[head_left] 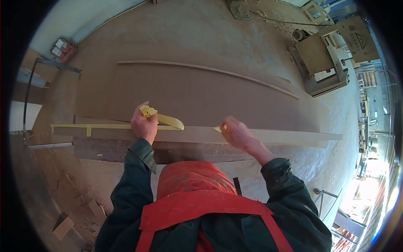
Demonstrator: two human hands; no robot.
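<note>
A long, pale narrow board (pixel 277 135) lies crosswise in front of me. Yellow masking tape (pixel 111 126) runs along the far edge of its left part, with short pieces folded down near the left end. My left hand (pixel 144 126) is closed on a crumpled wad of yellow tape (pixel 147 111) just above the board. From beside that hand a loose strip (pixel 171 121) curls to the right and meets the board. Farther right, my right hand (pixel 236 132) is closed over the board, pinching a small yellow tape end (pixel 217 129).
Behind the board spreads a large brown sheet (pixel 201 90) with a thin wooden strip (pixel 210 70) on it. A metal frame stand (pixel 27 96) is at the left, a red machine (pixel 64 49) beyond it. Stacked panels (pixel 321 54) stand far right; cardboard scraps (pixel 64 227) lie lower left.
</note>
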